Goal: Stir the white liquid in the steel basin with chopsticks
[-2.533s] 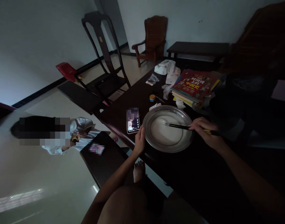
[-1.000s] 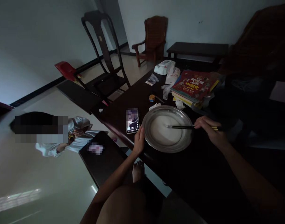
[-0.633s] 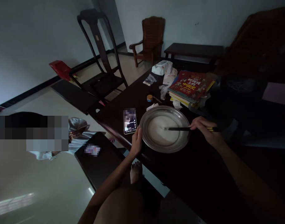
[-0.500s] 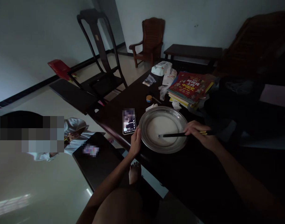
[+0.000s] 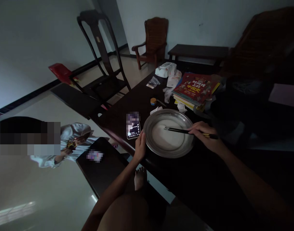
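Observation:
A round metal basin [image 5: 149,141] with a pale white mixture [image 5: 169,136] in it sits on a dark wooden table [image 5: 137,99]. My left hand [image 5: 139,147] rests against the basin's near left rim. My right hand [image 5: 203,134] grips a pair of dark chopsticks [image 5: 178,130] by their yellow-banded ends. The chopstick tips dip into the mixture at its upper left part.
A lit phone [image 5: 133,125] lies left of the basin. Behind it are a stack of books [image 5: 194,88], tissue packs [image 5: 165,69], a small round tin [image 5: 153,101] and crumpled paper. A dark bench [image 5: 101,163] and chairs [image 5: 101,61] stand left. Another person [image 5: 65,144] is low on the floor at left.
The chopstick tips have swept around the mixture, from the lower left of the basin up to its upper left. My left hand stays on the rim. The view has shifted slightly.

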`<state>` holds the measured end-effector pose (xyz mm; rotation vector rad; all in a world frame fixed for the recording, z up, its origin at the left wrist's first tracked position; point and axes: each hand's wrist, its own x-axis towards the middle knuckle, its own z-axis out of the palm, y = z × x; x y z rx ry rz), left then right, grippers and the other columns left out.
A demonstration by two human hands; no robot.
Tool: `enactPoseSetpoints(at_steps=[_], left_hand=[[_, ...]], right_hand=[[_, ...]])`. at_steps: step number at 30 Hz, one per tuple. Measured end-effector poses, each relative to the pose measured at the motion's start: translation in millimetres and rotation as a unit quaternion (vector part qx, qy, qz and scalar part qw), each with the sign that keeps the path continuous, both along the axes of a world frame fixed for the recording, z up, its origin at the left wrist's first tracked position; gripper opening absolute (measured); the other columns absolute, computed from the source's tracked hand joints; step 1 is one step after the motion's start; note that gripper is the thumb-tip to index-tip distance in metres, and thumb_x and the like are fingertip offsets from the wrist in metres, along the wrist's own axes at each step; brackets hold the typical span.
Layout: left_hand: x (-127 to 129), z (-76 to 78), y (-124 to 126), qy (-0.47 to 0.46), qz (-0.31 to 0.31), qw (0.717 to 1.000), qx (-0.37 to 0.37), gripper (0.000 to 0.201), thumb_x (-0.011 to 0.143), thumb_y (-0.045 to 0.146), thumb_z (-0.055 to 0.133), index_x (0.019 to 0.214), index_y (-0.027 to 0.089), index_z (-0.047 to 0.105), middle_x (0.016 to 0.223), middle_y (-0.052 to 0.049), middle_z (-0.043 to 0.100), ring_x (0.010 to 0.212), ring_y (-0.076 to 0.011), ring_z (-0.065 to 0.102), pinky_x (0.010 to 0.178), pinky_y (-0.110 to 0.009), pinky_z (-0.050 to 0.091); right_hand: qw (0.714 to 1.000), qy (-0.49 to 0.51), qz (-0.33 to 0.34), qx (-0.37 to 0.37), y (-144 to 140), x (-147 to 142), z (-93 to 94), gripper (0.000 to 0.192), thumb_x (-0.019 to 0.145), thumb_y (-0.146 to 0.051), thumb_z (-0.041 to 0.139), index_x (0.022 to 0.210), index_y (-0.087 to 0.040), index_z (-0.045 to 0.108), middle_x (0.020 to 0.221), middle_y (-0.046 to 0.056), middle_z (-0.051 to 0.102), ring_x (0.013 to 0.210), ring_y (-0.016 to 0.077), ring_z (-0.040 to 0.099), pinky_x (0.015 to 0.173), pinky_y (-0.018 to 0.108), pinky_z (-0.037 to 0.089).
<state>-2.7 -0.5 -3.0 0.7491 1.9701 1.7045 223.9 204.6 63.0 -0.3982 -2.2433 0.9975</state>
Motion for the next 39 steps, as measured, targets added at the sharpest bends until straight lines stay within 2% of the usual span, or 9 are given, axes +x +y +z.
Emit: enactPoseSetpoints(at_steps=[4,8,13,18,21,24,29,34,39], left_hand=[[0.0,-2.1,0.4,0.0,-0.005,1.0,0.001,0.062,0.092,0.061,0.044,0.13,0.016,0.061,0.138,-0.011,0.061,0.135,-0.0267,0.05,0.117,-0.04,0.035],[0.1,-2.9,0.2,0.0,-0.002,1.0,0.009,0.06,0.093,0.059,0.044,0.13,0.016,0.061,0.138,-0.01,0.06,0.136,-0.0264,0.049,0.118,-0.04,0.034],[1.0,-2.6,-0.3,0.006,-0.002,1.0,0.007,0.06,0.093,0.06,0.043,0.129,0.016,0.061,0.139,-0.01,0.06,0.134,-0.0266,0.051,0.117,-0.041,0.034],[1.5,-1.2,-0.9,0.006,-0.005,1.0,0.006,0.06,0.093,0.059,0.042,0.131,0.015,0.06,0.141,-0.01,0.058,0.136,-0.026,0.049,0.118,-0.04,0.033],[1.5,0.1,-0.9,0.004,0.0,1.0,0.002,0.06,0.093,0.06,0.043,0.13,0.016,0.061,0.141,-0.01,0.059,0.136,-0.0263,0.049,0.118,-0.04,0.033],[1.4,0.6,-0.7,0.003,-0.001,1.0,-0.001,0.063,0.091,0.062,0.044,0.129,0.016,0.061,0.14,-0.01,0.06,0.135,-0.0269,0.05,0.117,-0.04,0.035],[0.6,0.3,-0.8,0.004,0.0,1.0,-0.002,0.065,0.091,0.064,0.044,0.13,0.015,0.06,0.14,-0.011,0.059,0.135,-0.0269,0.05,0.117,-0.04,0.034],[1.0,0.1,0.0,0.003,0.004,1.0,0.007,0.06,0.091,0.061,0.045,0.128,0.016,0.063,0.137,-0.01,0.062,0.134,-0.0271,0.051,0.116,-0.041,0.035],[0.7,-1.3,0.2,0.006,0.0,1.0,0.007,0.061,0.092,0.06,0.044,0.129,0.015,0.061,0.139,-0.01,0.06,0.135,-0.0267,0.051,0.117,-0.041,0.034]], right_hand=[[0.999,0.008,0.0,-0.036,2.7,3.7,1.7,0.038,0.097,-0.04,0.049,0.07,-0.025,0.071,0.077,0.004,0.073,0.08,0.0208,0.066,0.079,0.039,0.049],[0.998,-0.011,0.055,-0.022,-2.4,1.1,0.8,0.026,0.095,-0.037,0.056,0.078,-0.027,0.073,0.09,0.003,0.076,0.09,0.0221,0.068,0.087,0.041,0.049],[1.0,0.012,-0.012,-0.026,2.0,4.1,1.2,0.031,0.096,-0.036,0.052,0.074,-0.025,0.071,0.079,0.004,0.073,0.081,0.021,0.066,0.079,0.039,0.048],[0.997,-0.004,0.059,-0.04,-3.0,2.7,0.6,0.029,0.095,-0.037,0.054,0.076,-0.026,0.073,0.086,0.004,0.075,0.087,0.0216,0.067,0.083,0.04,0.05],[0.999,-0.005,0.027,-0.024,-3.0,2.1,-0.7,0.023,0.094,-0.036,0.058,0.081,-0.026,0.074,0.09,0.004,0.075,0.09,0.0222,0.067,0.085,0.04,0.049],[0.999,0.027,-0.007,-0.044,0.2,5.0,0.4,0.032,0.097,-0.034,0.052,0.074,-0.025,0.071,0.077,0.003,0.071,0.079,0.0193,0.066,0.077,0.036,0.05],[0.997,0.011,0.064,-0.036,-5.0,1.8,0.6,0.025,0.095,-0.031,0.056,0.077,-0.025,0.073,0.084,0.003,0.074,0.085,0.0196,0.067,0.081,0.035,0.05],[0.999,0.027,-0.006,-0.021,-1.8,3.2,1.0,0.027,0.095,-0.031,0.055,0.075,-0.025,0.072,0.08,0.003,0.072,0.081,0.0201,0.066,0.078,0.036,0.049],[0.997,0.006,0.072,-0.039,-4.9,2.8,3.3,0.027,0.095,-0.03,0.055,0.075,-0.025,0.072,0.082,0.003,0.074,0.083,0.0195,0.067,0.079,0.036,0.05]])
